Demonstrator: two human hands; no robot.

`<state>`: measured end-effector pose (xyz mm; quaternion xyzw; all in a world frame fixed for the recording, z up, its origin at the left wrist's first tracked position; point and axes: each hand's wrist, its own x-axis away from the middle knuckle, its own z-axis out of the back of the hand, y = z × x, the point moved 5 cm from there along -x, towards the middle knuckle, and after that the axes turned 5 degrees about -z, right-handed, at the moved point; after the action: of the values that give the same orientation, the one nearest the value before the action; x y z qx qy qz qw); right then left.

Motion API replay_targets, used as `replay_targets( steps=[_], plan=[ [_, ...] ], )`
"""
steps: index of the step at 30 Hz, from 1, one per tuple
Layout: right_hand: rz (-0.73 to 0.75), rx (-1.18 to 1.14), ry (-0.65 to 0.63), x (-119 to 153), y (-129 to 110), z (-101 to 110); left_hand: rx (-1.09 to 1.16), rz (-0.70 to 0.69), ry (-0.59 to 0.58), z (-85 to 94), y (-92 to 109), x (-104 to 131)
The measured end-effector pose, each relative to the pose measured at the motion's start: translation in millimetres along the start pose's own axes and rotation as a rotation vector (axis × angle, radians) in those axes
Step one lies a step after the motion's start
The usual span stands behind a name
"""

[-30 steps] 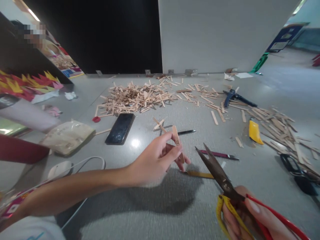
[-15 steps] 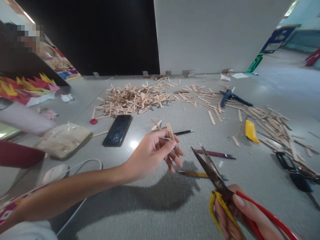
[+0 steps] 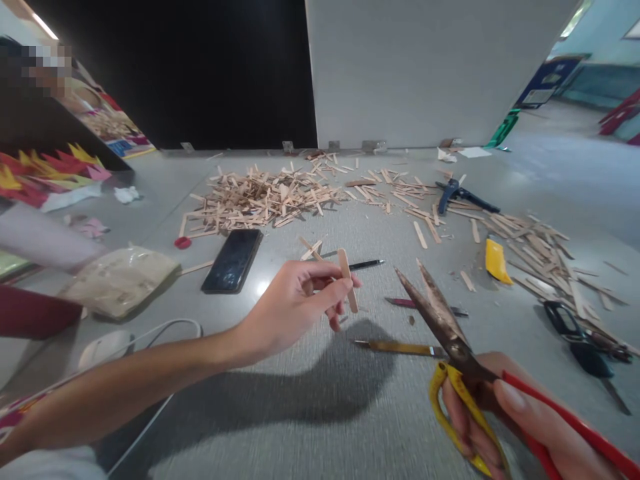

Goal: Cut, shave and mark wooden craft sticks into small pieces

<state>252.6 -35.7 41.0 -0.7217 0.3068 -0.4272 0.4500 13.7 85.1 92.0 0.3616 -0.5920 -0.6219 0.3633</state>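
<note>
My left hand [image 3: 295, 300] pinches a wooden craft stick [image 3: 349, 280] between thumb and fingers, above the grey table [image 3: 280, 433]. The stick points upward, with one rounded end at the top. In my right hand [image 3: 520, 407] is a pair of scissors [image 3: 450, 333] with one yellow and one red handle. The rusty blades are parted and lie to the right of the stick, apart from it. Below them rest a yellow-handled craft knife [image 3: 395, 347] and a purple pen-like tool [image 3: 403, 302]. A black pen [image 3: 367, 265] lies behind my left hand.
A pile of craft sticks [image 3: 265, 197] spreads at the back, with more pieces [image 3: 550, 253] on the right. A phone [image 3: 233, 260], a plastic bag [image 3: 123, 280], a yellow tool [image 3: 497, 260], a dark blue clamp-like tool [image 3: 463, 193] and keys [image 3: 590, 347] lie around. Upright panels [image 3: 425, 73] stand behind.
The scissors have moved right, away from the stick, and their blades are wider apart. The stick has turned in my left hand, and a small fragment shows on the table below the blades.
</note>
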Motion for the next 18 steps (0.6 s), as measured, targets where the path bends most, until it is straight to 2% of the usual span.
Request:
replay_targets(
  steps=[5,8,12,18],
  plan=[
    [0.012,0.014,-0.041,-7,-11,-12,0.067,0.079,0.032,2.7,2,1],
    [-0.004,-0.025,-0.093,-9,-2,-16,0.107,0.149,0.055,3.1,3,4],
    [-0.057,-0.108,-0.167,-10,19,-19,0.138,0.144,0.052,3.0,7,7],
    [-0.127,-0.041,-0.15,-9,27,-14,0.106,0.105,0.059,-1.9,5,11]
  ],
)
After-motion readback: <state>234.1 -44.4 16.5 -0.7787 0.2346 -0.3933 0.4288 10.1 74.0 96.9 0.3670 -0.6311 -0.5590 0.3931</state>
